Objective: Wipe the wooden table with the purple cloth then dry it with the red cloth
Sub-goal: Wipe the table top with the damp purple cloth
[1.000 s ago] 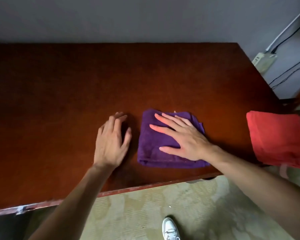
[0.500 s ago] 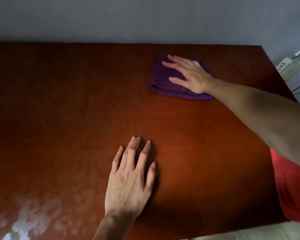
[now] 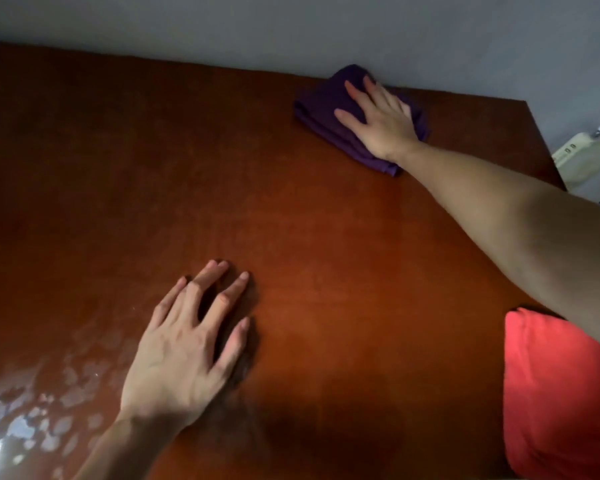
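The folded purple cloth [image 3: 329, 109] lies at the far edge of the wooden table [image 3: 326, 254], touching the wall. My right hand [image 3: 378, 119] presses flat on it with straight, spread fingers, arm stretched across the table. Flat on the bare wood near the front rests my left hand [image 3: 187, 348], fingers spread. The red cloth [image 3: 551, 403] lies folded at the near right, partly under my right forearm.
A grey wall [image 3: 291, 26] runs along the table's far edge. A pale power strip [image 3: 582, 157] hangs past the right edge. Wet, shiny patches [image 3: 32, 420] cover the table's near left corner.
My right hand has pushed the purple cloth from the near edge to the far edge against the wall. The left hand has stayed flat on the table.
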